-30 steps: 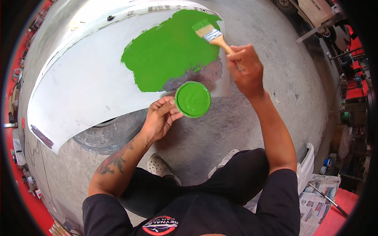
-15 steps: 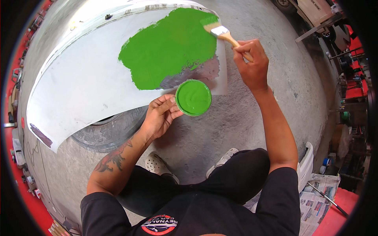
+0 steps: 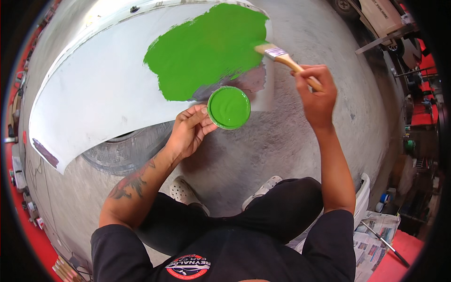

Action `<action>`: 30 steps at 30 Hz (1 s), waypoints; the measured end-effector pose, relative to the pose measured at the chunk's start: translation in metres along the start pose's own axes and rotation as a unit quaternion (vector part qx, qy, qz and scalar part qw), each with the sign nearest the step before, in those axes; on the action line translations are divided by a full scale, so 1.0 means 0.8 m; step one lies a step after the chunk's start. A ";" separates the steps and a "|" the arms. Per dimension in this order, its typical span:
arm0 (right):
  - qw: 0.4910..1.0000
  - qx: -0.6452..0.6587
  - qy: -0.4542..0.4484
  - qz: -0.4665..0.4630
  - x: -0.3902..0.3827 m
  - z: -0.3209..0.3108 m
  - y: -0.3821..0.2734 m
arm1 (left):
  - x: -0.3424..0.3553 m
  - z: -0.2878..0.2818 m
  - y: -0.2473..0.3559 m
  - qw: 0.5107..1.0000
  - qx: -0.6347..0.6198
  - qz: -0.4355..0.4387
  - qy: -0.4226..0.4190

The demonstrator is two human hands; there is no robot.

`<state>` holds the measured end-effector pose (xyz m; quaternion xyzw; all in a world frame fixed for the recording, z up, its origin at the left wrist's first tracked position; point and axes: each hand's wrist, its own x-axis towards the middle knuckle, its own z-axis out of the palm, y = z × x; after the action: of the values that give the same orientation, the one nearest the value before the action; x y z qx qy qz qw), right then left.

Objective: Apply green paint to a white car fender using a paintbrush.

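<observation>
My left hand [image 3: 190, 129] grips the rim of a small round tub of green paint [image 3: 229, 109], held level in front of the panel's lower edge. In my right hand [image 3: 317, 98] is a flat paintbrush [image 3: 287, 61] with a pale wooden handle and a metal band. Its bristles touch the right side of a large wet green patch [image 3: 206, 51] on a white car fender [image 3: 89, 98]. Below the green, a greyish-purple strip [image 3: 253, 80] of the fender shows, partly hidden by the tub.
A tyre [image 3: 127, 150] lies under the fender's wheel arch on the concrete floor [image 3: 329, 164]. Newspaper [image 3: 376, 239] and a thin rod [image 3: 385, 242] lie at the lower right beside a white curved part [image 3: 361, 202]. A vehicle [image 3: 380, 19] stands at the far right.
The brush has moved down along the fender's right side, and my right hand has shifted right and down with it. Green now covers more of the upper right area.
</observation>
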<state>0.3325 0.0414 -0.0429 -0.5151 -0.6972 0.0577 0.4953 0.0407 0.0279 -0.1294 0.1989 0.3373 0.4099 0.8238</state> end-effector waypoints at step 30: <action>0.894 0.195 -0.157 0.371 0.021 -0.026 -0.035 | 0.024 0.026 -0.019 1.000 0.028 -0.001 0.008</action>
<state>0.3301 0.0325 -0.0050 -0.6135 -0.4985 0.4524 0.4127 0.0724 0.0332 -0.1315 0.2183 0.3556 0.4009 0.8156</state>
